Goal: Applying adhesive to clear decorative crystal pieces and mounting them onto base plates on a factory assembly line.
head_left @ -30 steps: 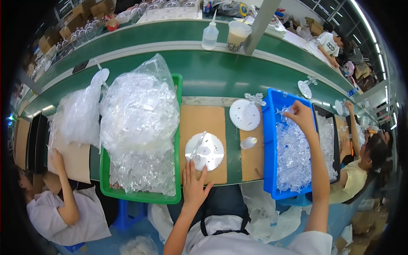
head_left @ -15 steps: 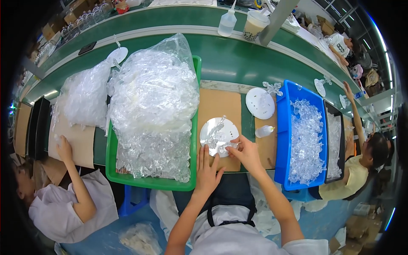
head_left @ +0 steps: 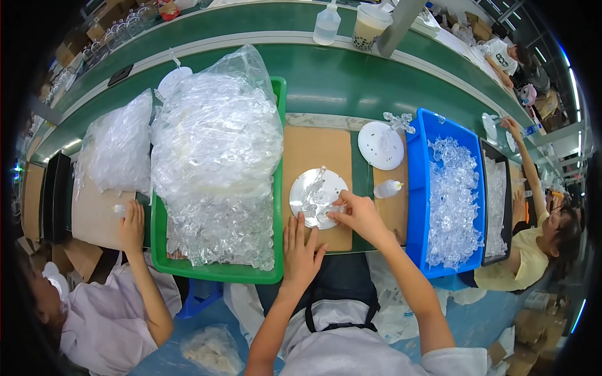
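- The right hand (head_left: 362, 216) had left the blue bin (head_left: 418, 194) for the white disc (head_left: 332, 187); whether it gripped the clear piece (head_left: 322, 218), I couldn't tell.
- The left hand (head_left: 301, 260), fingers apart, touched the disc's near edge.
- The disc lay on cardboard (head_left: 332, 147).

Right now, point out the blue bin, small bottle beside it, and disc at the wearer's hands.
Blue bin (head_left: 417, 203), head view: left wall.
Small bottle (head_left: 386, 190), head view: middle of body.
Disc (head_left: 336, 184), head view: upper-right face.
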The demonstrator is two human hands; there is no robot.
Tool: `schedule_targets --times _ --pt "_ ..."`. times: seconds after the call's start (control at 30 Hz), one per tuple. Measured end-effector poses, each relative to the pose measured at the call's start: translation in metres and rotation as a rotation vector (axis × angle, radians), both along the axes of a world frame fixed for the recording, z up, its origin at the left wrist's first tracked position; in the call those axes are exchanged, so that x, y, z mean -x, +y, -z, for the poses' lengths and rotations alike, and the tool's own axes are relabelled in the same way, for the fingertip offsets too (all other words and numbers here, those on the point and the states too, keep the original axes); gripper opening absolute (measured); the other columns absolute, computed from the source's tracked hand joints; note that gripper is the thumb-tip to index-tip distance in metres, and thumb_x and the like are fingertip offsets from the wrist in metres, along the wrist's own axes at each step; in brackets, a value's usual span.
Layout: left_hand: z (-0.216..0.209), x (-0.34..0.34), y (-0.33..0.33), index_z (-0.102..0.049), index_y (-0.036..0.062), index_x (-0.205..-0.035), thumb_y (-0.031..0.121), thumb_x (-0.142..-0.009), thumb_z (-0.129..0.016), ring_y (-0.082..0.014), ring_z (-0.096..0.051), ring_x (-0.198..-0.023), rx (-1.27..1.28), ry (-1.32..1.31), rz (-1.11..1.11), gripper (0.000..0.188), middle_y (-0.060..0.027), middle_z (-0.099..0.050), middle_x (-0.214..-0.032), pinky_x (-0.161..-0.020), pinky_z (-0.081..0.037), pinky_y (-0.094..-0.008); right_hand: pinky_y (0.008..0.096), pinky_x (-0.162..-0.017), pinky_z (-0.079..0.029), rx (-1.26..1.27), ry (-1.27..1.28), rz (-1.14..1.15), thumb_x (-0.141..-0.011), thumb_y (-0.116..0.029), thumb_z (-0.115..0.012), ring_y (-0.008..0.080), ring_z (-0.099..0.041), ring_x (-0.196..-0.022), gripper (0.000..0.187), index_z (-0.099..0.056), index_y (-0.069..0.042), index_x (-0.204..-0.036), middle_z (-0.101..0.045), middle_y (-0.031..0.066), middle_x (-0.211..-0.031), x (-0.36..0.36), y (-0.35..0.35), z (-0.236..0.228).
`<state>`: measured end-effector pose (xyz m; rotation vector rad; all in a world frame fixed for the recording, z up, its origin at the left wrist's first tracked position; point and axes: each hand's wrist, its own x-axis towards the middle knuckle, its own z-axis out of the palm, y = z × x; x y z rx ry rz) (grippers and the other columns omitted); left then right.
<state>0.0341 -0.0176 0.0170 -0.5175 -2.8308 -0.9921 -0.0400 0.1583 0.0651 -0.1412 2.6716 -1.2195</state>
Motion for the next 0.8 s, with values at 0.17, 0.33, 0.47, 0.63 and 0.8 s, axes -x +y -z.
schedule_targets --times 0.17,0.33,0.47,0.63,0.8 --pt "-0.004 0.002 0.009 -0.052 0.0117 -0.125 0.027 -0.084 -0.059 -0.0421 -0.036 -0.122 0.092 0.088 -0.1 0.044 -0.0232 -0.039 -0.132 -0.1 -0.03 -0.052 0.0285 -0.049 -0.044 -0.037 0.022 0.0 -0.075 -0.022 -0.072 0.0183 -0.06 -0.052 0.029 -0.055 -0.003 -0.087 -0.06 0.0089 -0.057 -0.003 0.001 0.004" --pt "-0.002 0.016 0.028 -0.057 0.0202 -0.12 0.023 -0.081 -0.063 -0.0357 -0.046 -0.105 0.134 0.167 -0.237 0.04 -0.0186 -0.05 -0.115 -0.09 -0.037 -0.0468 0.0301 -0.048 -0.043 -0.04 0.159 0.12 -0.074 -0.021 -0.073 0.0171 -0.056 -0.05 0.032 -0.056 -0.005 -0.097 -0.055 0.0053 -0.055 -0.025 0.002 0.013" --pt "-0.001 0.018 0.027 -0.064 0.0197 -0.112 0.018 -0.078 -0.068 -0.0333 -0.048 -0.1 0.101 0.24 -0.321 0.035 -0.0158 -0.052 -0.105 -0.086 -0.037 -0.0435 0.0302 -0.052 -0.045 0.14 0.207 0.648 -0.073 -0.016 -0.075 0.0164 -0.059 -0.059 0.035 -0.055 -0.005 -0.099 -0.059 0.0051 -0.067 -0.054 0.01 -0.008" --pt "-0.003 0.019 0.032 -0.063 0.0218 -0.114 0.022 -0.08 -0.066 -0.0333 -0.046 -0.103 0.07 0.175 -0.296 0.034 -0.0152 -0.052 -0.106 -0.089 -0.037 -0.044 0.0289 -0.073 -0.048 0.165 0.709 0.815 -0.073 -0.01 -0.074 0.0219 -0.06 -0.081 0.043 -0.051 -0.002 -0.108 -0.06 0.0116 -0.089 -0.013 0.039 0.026" --pt "0.003 0.018 0.03 -0.063 0.0212 -0.114 0.019 -0.08 -0.065 -0.0332 -0.046 -0.103 0.067 0.159 -0.352 0.034 -0.0149 -0.05 -0.104 -0.089 -0.036 -0.0434 0.0308 -0.075 -0.049 0.188 0.467 0.576 -0.072 -0.012 -0.074 0.0208 -0.06 -0.083 0.04 -0.057 -0.004 -0.107 -0.062 0.0105 -0.09 -0.031 0.045 0.023"
